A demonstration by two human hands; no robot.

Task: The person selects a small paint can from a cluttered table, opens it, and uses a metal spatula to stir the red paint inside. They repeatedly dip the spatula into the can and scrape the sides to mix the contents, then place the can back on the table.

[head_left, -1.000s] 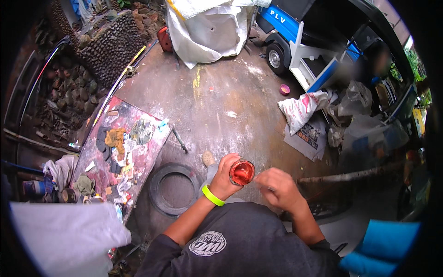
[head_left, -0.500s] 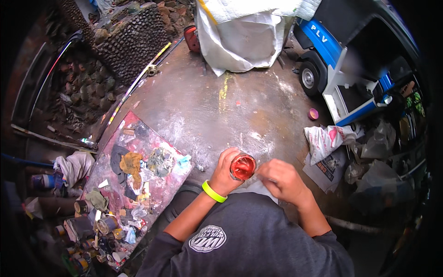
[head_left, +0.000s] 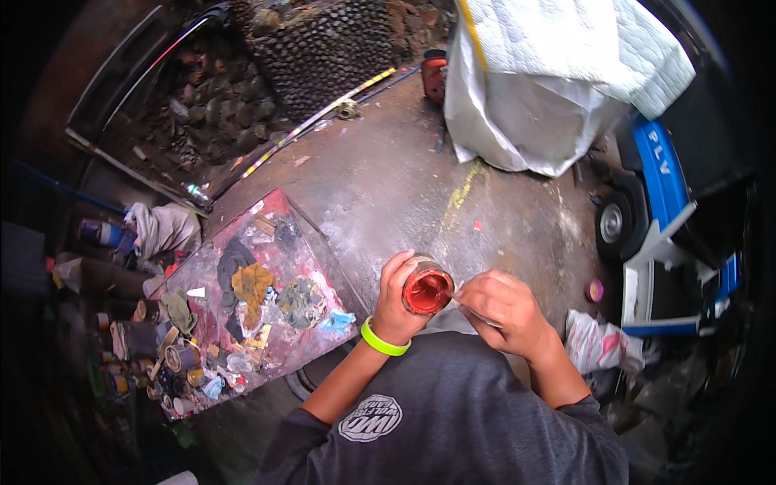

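My left hand (head_left: 398, 301), with a bright yellow-green band at the wrist, is wrapped round a small open can (head_left: 426, 288). The can is tilted so that its mouth faces me, and red paint coats its inside. Close by the can's right rim is my right hand (head_left: 508, 314), its fingers pinched together. Something thin and pale seems to stick out from those fingertips toward the rim, too small to make out. Both hands are held in front of my dark grey shirt.
A paint-stained low table (head_left: 279, 212) on the left bears rags, cans and scraps. Farther off stand a large white sack (head_left: 525, 121) and a blue-and-white vehicle (head_left: 659, 174). A pink-and-white bag (head_left: 596, 339) and a small pink cup (head_left: 594, 290) lie on the right.
The view has turned left, so the surroundings appear farther right. My right hand shows more sharply, its fingertips beside the can's rim. My left hand keeps its hold on the can.
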